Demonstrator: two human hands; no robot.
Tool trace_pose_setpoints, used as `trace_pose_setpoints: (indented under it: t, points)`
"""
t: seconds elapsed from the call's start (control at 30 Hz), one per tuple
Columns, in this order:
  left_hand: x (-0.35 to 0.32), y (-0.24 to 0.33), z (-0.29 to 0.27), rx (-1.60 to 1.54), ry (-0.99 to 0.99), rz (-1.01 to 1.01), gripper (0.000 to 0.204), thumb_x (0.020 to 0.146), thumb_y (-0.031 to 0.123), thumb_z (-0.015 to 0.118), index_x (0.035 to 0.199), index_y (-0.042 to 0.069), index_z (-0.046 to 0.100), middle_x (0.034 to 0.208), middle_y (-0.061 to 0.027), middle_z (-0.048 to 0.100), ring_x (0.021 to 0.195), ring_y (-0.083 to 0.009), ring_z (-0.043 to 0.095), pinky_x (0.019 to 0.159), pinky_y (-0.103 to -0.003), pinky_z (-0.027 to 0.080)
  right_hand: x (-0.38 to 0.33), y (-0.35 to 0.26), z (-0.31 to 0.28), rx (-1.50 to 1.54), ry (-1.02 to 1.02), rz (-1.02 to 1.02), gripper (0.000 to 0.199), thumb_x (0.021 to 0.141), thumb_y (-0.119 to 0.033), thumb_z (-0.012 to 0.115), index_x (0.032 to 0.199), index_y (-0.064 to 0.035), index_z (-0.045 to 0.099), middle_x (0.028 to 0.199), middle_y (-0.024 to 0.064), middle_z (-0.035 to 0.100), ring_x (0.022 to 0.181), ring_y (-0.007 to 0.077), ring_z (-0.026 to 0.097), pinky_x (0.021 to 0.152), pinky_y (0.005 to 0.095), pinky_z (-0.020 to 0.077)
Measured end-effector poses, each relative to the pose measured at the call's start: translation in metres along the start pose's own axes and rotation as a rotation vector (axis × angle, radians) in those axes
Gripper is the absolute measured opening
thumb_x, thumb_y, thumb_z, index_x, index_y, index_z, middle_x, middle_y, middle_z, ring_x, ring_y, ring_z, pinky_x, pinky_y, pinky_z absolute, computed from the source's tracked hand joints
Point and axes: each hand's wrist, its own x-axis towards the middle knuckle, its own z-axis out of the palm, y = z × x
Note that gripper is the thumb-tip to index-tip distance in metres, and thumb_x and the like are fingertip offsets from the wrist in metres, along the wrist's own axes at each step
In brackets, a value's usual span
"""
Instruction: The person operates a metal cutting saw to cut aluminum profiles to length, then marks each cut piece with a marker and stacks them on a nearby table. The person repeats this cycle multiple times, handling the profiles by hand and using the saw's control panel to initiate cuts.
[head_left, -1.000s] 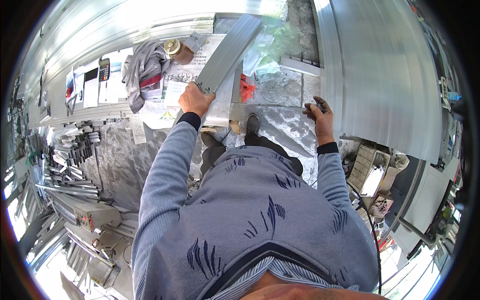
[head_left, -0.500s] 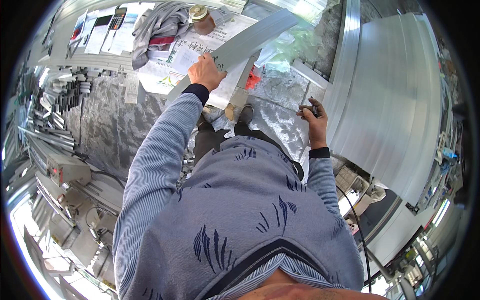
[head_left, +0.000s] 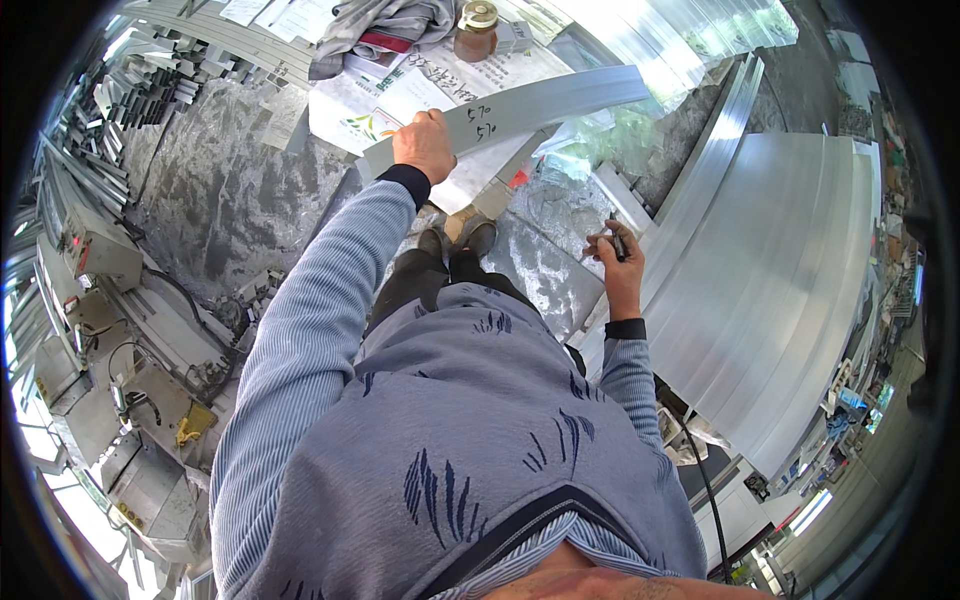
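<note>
My left hand (head_left: pixel 424 146) grips a long flat grey metal strip (head_left: pixel 540 103) near its left end; the strip lies slanted across a table covered with papers (head_left: pixel 400 95). Handwritten marks show on the strip beside my hand. My right hand (head_left: pixel 618 258) is off to the right, held lower, with its fingers closed around a dark marker pen (head_left: pixel 615 240). It hovers above a sheet of clear plastic (head_left: pixel 560 215), beside the edge of stacked metal sheets.
A large stack of shiny metal sheets (head_left: pixel 780 280) fills the right side. A brown jar (head_left: pixel 476 30) and a crumpled grey cloth (head_left: pixel 375 25) sit on the table's far part. Metal profiles (head_left: pixel 130 100) and machines (head_left: pixel 100 250) line the left. My shoes (head_left: pixel 455 240) stand on the concrete floor.
The view has swung, so the table now sits higher and nearer the centre. My left hand has closed over the strip's edge. My right hand stays on the marker.
</note>
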Motion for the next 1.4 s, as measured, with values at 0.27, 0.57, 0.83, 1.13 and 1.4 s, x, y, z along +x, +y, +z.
trace_pose_setpoints:
  t: [0.27, 0.57, 0.83, 1.13, 1.4]
  points:
    - [-0.001, -0.013, 0.010, -0.094, 0.060, 0.024, 0.067, 0.080, 0.032, 0.084, 0.130, -0.005, 0.059, 0.121, -0.0221, 0.069, 0.100, -0.0334, 0.077, 0.086, -0.043, 0.062, -0.063, 0.004, 0.023, -0.053, 0.064, 0.045, 0.039, 0.104, -0.004, 0.066, 0.142, 0.0048, 0.060, 0.103, 0.0151, 0.078, 0.087, 0.0204, 0.076, 0.083, 0.0335, 0.0619]
    - [-0.009, -0.015, 0.009, -0.160, 0.100, 0.057, 0.091, 0.078, 0.051, 0.092, 0.140, -0.002, 0.051, 0.123, -0.0194, 0.062, 0.094, -0.0333, 0.077, 0.081, -0.045, 0.062, -0.084, -0.020, 0.022, -0.090, 0.076, -0.025, 0.042, 0.108, -0.011, 0.059, 0.149, 0.0021, 0.060, 0.102, 0.0133, 0.077, 0.087, 0.0177, 0.073, 0.081, 0.0329, 0.0602]
    - [0.007, 0.015, 0.008, -0.141, 0.165, 0.119, 0.100, 0.076, 0.045, 0.094, 0.149, -0.002, 0.046, 0.140, -0.0205, 0.050, 0.093, -0.0334, 0.077, 0.080, -0.044, 0.061, 0.013, -0.053, 0.017, -0.252, -0.039, -0.133, 0.041, 0.106, -0.014, 0.062, 0.144, 0.0021, 0.066, 0.110, 0.0103, 0.076, 0.092, 0.0125, 0.066, 0.081, 0.0285, 0.0532]
    - [0.038, 0.050, 0.011, -0.129, 0.094, -0.047, 0.072, 0.074, 0.045, 0.088, 0.128, 0.007, 0.060, 0.114, -0.0149, 0.071, 0.098, -0.0360, 0.077, 0.083, -0.049, 0.062, 0.153, -0.078, 0.007, -0.150, -0.315, -0.196, 0.026, 0.106, -0.011, 0.061, 0.123, 0.0039, 0.073, 0.108, 0.0101, 0.076, 0.095, 0.0150, 0.073, 0.086, 0.0301, 0.0573]
    - [0.044, 0.055, 0.019, -0.126, 0.176, -0.088, 0.074, 0.073, 0.049, 0.088, 0.131, 0.013, 0.062, 0.112, -0.0080, 0.071, 0.092, -0.0321, 0.076, 0.081, -0.050, 0.058, 0.237, -0.072, 0.044, -0.153, -0.461, -0.327, 0.024, 0.103, -0.015, 0.068, 0.118, 0.0032, 0.073, 0.105, 0.0105, 0.078, 0.096, 0.0149, 0.075, 0.087, 0.0289, 0.0573]
